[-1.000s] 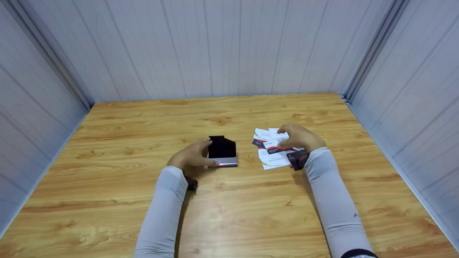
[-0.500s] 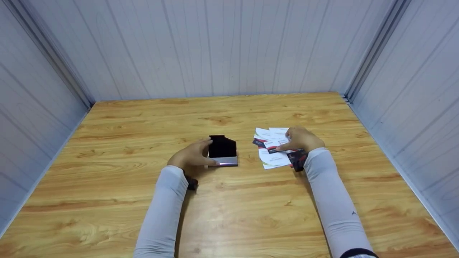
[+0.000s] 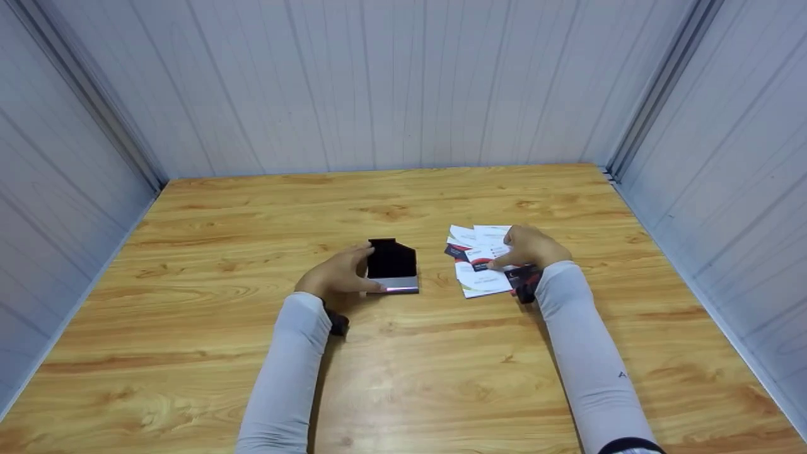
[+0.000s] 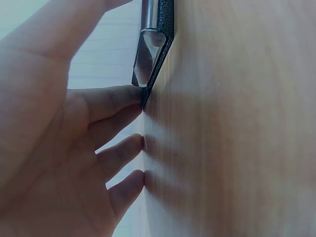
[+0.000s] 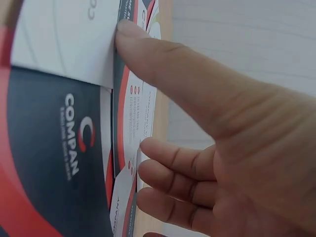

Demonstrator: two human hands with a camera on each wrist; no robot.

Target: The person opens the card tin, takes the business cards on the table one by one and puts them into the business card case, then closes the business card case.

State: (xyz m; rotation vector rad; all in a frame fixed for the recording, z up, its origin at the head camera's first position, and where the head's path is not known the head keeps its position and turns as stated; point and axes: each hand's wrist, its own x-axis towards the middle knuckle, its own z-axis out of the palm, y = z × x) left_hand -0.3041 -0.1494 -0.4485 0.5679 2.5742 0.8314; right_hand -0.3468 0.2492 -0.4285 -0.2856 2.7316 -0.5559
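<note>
A silver-banded business card case [image 3: 398,285] with a black interior lies on the wooden table. My left hand [image 3: 337,270] holds its left side, thumb on the silver band and index finger at the far corner; in the left wrist view, the other fingertips [image 4: 133,180] are down at the tabletop. Right of the case is a loose spread of business cards [image 3: 482,284], white, red and black. My right hand [image 3: 533,246] is over them, pinching a red-and-black-edged business card [image 3: 480,255]. The right wrist view has the thumb [image 5: 131,37] on its near edge and several fingertips toward its far side.
White panel walls [image 3: 391,88] enclose the back and both sides of the wooden table [image 3: 403,366]. A dark business card [image 5: 59,143] with a company logo lies under a white one close to the right wrist camera.
My right hand has come down onto the cards, its thumb moving nearer and slightly left to a card's near edge. The left hand and case stay put.
</note>
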